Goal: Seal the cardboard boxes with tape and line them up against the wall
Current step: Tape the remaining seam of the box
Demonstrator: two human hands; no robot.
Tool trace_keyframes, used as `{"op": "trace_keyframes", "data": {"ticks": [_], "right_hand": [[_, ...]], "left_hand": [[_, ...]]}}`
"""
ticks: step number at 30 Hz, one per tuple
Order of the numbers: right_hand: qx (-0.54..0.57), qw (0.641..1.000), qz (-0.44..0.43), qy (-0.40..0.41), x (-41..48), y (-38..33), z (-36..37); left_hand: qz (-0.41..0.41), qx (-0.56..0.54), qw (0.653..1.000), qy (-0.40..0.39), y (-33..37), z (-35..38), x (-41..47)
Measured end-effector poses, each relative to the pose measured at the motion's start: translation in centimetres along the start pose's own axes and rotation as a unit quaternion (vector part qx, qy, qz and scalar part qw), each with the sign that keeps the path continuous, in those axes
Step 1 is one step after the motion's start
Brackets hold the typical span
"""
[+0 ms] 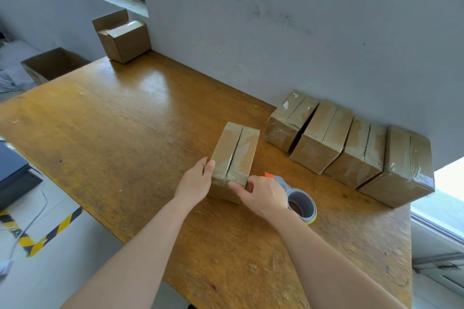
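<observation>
Out from the wall [276, 32], a taped box [234, 155] sits between both hands: left hand [197, 179] flat against its side, fingers straight; right hand [263, 194] pinching its near corner. Four sealed boxes [324, 138] touch that wall; one's torn white label [285, 105] is unreadable.

Wooden table [125, 133], striped floor marking [62, 224]
</observation>
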State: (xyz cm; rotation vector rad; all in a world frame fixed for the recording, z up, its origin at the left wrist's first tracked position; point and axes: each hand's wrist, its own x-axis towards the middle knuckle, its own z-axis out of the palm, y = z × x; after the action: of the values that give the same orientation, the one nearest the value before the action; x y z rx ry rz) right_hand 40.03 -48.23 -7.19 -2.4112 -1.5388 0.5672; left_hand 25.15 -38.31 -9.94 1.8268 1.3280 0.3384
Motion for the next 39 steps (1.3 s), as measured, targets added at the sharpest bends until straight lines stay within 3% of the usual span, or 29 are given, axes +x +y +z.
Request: {"op": "trace_keyframes", "data": {"ticks": [8, 16, 22, 26, 29, 31, 34, 39], "right_hand": [[-0.019, 0.999, -0.037, 0.001, 0.5, 0.1, -0.1], [-0.055, 0.998, -0.032, 0.025, 0.6, 0.0, 0.0], [0.008, 0.998, -0.051, 0.044, 0.3, -0.9, 1.0], [0.089, 0.989, -0.062, 0.101, 0.1, -0.3, 0.5], [0.044, 0.986, -0.049, 0.154, 0.4, 1.6, -0.4], [0.006, 0.992, -0.059, 0.11, 0.9, 2.5, -0.5], [-0.003, 0.997, -0.074, 0.026, 1.1, 2.8, -0.8], [-0.027, 0.995, -0.094, 0.014, 2.2, 3.1, -1.4]], "left_hand": [[0.067, 0.043, 0.994, -0.068, -2.2, -1.2, -0.9], [0.112, 0.248, 0.958, 0.09, -1.8, -1.3, -1.2], [0.158, 0.339, 0.925, 0.067, 0.1, -0.7, -1.3], [0.139, 0.314, 0.938, 0.035, 0.2, -0.6, -1.2], [0.139, 0.294, 0.945, 0.03, -0.5, -1.7, -0.8], [0.181, 0.247, 0.95, 0.058, -1.1, -2.0, -0.3], [0.27, 0.22, 0.937, 0.013, -1.4, -1.6, 0.3], [0.293, 0.203, 0.934, 0.011, -2.1, -1.3, 1.2]]}}
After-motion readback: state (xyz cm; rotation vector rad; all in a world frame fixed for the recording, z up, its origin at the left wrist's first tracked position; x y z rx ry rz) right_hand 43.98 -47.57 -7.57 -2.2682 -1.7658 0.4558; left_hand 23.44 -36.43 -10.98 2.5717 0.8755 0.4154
